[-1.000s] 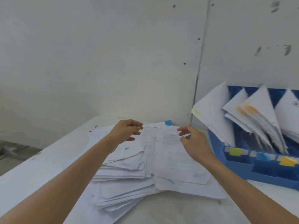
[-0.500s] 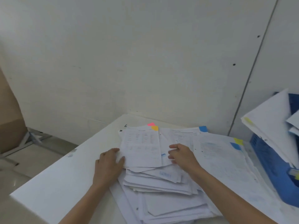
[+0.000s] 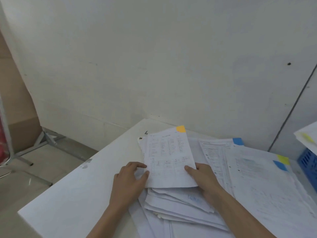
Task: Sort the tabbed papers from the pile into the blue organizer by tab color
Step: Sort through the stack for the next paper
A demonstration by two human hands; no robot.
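Both hands hold one printed sheet (image 3: 169, 162) just above the paper pile (image 3: 180, 203) on the white desk (image 3: 77, 194). The left hand (image 3: 130, 182) pinches its left edge and the right hand (image 3: 204, 181) grips its near right corner, thumb on top. An orange tab (image 3: 181, 129) sticks out at the sheet's far right corner. The blue organizer (image 3: 308, 167) shows at the right edge, holding a sheet with a yellow tab (image 3: 308, 138)

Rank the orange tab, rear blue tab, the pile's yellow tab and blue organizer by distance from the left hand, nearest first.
1. orange tab, atop the held sheet
2. rear blue tab, back centre
3. pile's yellow tab, right
4. blue organizer, far right edge
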